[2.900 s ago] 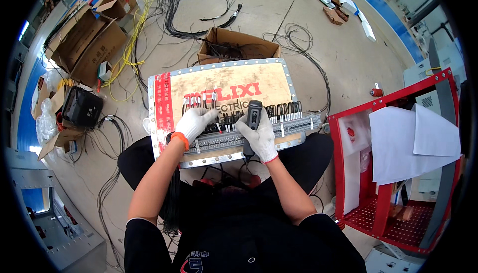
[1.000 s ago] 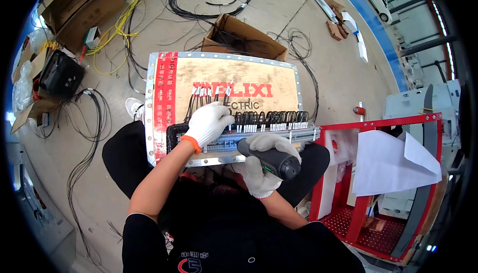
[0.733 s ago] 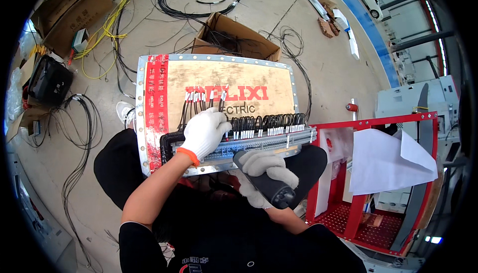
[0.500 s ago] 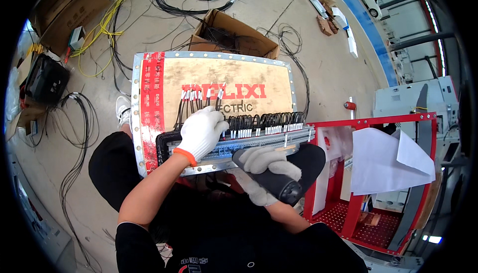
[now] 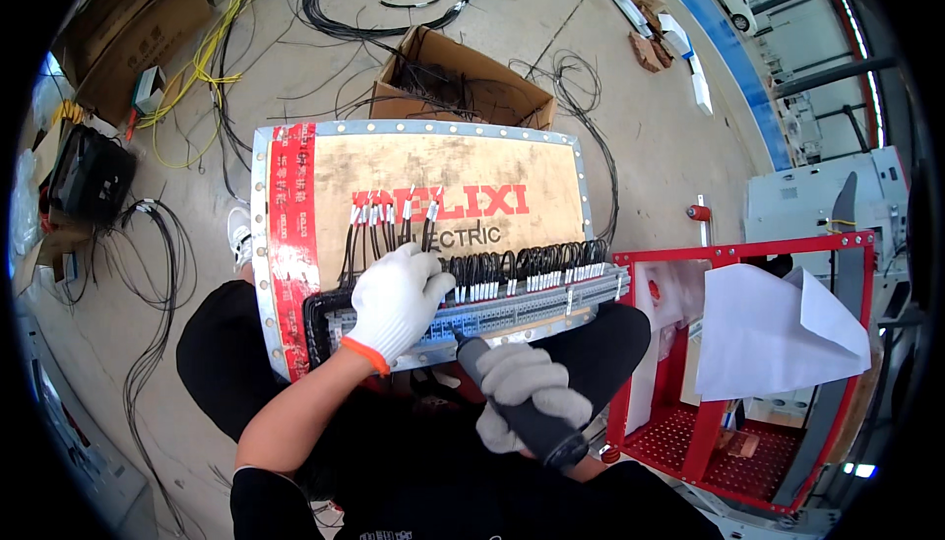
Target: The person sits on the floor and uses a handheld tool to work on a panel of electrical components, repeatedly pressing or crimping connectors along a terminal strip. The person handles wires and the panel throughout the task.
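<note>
My left hand, in a white knit glove with an orange cuff, is closed over the left part of a terminal block strip. Its fingertips sit beside black wires, and whatever they pinch is hidden. My right hand, in a grey glove, wraps round a black cordless screwdriver. The driver's tip points at the blue terminals just right of my left hand. Looped black wires with white marker sleeves run into the strip's right part. More sleeved wires stand up loose behind my left hand.
The strip lies on a cardboard-topped box with a metal rim, across my lap. Beyond it stands an open carton holding cables. Right of me is a red metal frame with white paper over it. Black cable bundles lie on the left floor.
The screwdriver has swung so that its tip points up at the blue terminals, and my right hand has shifted lower. My left hand stays at nearly the same spot on the strip.
</note>
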Demonstrator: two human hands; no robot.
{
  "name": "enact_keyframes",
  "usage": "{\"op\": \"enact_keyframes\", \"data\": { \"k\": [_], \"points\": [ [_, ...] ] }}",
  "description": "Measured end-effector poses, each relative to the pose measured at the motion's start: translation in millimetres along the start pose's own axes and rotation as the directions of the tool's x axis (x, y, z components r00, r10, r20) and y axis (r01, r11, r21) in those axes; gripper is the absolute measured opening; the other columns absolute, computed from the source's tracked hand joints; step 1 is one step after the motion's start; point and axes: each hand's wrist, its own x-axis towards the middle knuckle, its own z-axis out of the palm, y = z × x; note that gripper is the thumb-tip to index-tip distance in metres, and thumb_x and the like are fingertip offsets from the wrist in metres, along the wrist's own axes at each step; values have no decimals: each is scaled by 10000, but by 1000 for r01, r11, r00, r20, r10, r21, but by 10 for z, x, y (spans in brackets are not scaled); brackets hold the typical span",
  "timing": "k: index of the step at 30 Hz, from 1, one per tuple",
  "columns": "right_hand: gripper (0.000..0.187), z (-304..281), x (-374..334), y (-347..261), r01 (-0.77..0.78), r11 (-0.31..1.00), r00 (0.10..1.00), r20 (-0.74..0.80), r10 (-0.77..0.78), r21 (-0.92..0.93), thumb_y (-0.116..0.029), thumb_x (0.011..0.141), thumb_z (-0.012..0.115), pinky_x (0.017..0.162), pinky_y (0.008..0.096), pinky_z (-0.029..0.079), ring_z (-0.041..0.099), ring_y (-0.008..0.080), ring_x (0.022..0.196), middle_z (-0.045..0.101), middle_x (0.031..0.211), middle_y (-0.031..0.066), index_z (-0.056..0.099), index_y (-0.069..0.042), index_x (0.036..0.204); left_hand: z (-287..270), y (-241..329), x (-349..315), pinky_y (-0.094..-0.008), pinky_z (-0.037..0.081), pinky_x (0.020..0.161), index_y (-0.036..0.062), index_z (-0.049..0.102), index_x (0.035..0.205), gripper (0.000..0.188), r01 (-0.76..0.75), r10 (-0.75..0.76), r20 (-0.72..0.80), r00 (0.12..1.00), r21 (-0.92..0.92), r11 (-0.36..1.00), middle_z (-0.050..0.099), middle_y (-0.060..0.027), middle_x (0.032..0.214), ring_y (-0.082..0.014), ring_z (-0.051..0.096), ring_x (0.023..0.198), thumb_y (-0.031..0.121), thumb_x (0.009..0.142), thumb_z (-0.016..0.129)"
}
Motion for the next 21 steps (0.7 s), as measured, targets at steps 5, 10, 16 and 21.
{"op": "enact_keyframes", "data": {
  "k": [5, 10, 16, 21],
  "points": [
    [658, 42, -66, 53, 32, 999, 999, -11, -32, -20, -43, 775, 835, 666, 424, 585, 630, 253, 812, 581, 1010, 132, 394, -103, 1260, -50, -19, 37, -466, 513, 703, 66, 712, 841, 227, -56, 54, 76, 996, 25, 998, 623, -124, 886, -345, 655, 828, 292, 861, 697],
    [690, -25, 20, -19, -93, 992, 995, 12, 95, -85, 1, 757, 834, 725, 416, 583, 634, 236, 819, 572, 1043, 106, 386, -128, 1265, -68, -78, 62, -461, 506, 706, 54, 696, 825, 235, -74, 69, 112, 991, 36, 997, 613, -122, 886, -341, 649, 832, 287, 858, 696],
    [627, -66, 31, -64, -240, 967, 971, -9, 240, -87, 8, 782, 800, 900, 339, 481, 620, 173, 900, 588, 1020, 46, 397, -156, 1233, -47, -90, 49, -458, 503, 730, 57, 693, 835, 236, -63, 60, 132, 989, 25, 998, 609, -120, 899, -336, 645, 857, 292, 860, 695],
    [748, -100, 79, -14, -168, 979, 983, 58, 175, -115, 71, 761, 817, 793, 433, 594, 641, 255, 833, 585, 1036, 119, 387, -144, 1334, -28, -109, 41, -467, 505, 736, 65, 686, 828, 247, -96, 91, 127, 988, 37, 995, 614, -114, 910, -341, 646, 866, 310, 862, 698]
  ]
}}
